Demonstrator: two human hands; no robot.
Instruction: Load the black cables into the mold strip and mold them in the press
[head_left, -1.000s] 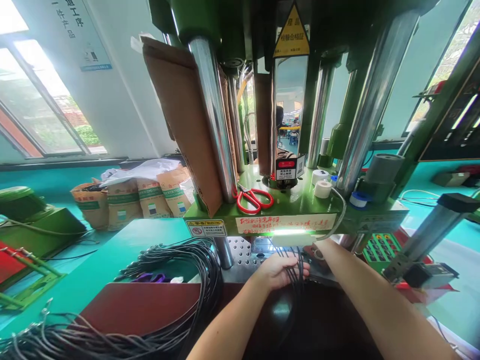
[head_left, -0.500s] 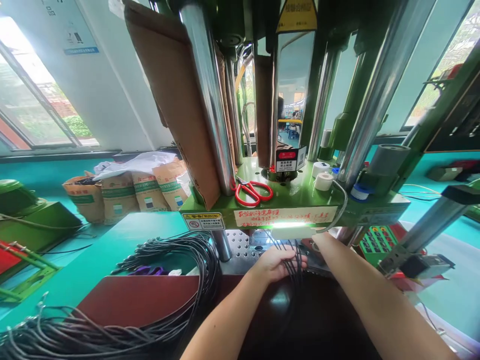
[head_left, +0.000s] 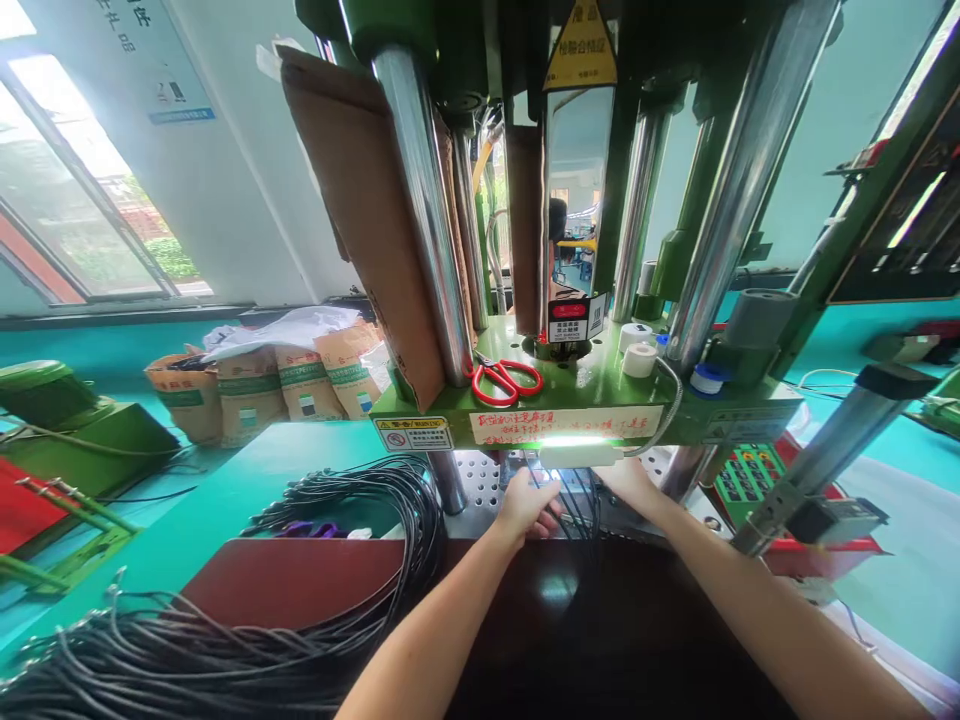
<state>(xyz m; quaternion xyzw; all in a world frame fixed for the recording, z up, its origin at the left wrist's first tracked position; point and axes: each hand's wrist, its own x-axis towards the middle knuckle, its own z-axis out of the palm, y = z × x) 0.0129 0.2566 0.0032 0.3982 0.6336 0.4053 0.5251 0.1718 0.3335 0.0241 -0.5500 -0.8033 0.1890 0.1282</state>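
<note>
My left hand point(head_left: 529, 506) is at the front of the press opening, thumb pointing inward and fingers curled. It is at the left side of a bunch of thin black cables point(head_left: 581, 505), which hang over the front edge; whatever the fingers grip is hidden. Behind it lies a metal mould plate point(head_left: 517, 470), partly covered. My right hand point(head_left: 628, 482) reaches in under the white lamp point(head_left: 577, 456), to the right of the cables. Its fingers are hidden behind the lamp and the press edge.
Red-handled scissors point(head_left: 506, 382) and white tape rolls point(head_left: 638, 358) lie on the green press ledge point(head_left: 585, 390). A large bundle of black cables point(head_left: 247, 655) covers the left bench. A control panel point(head_left: 750, 475) with buttons stands at right. Steel columns point(head_left: 448, 482) flank the opening.
My left hand has moved left and slightly inward, away from under the middle of the cables. My right hand has shifted left, and more of it shows. The camera view has tilted slightly.
</note>
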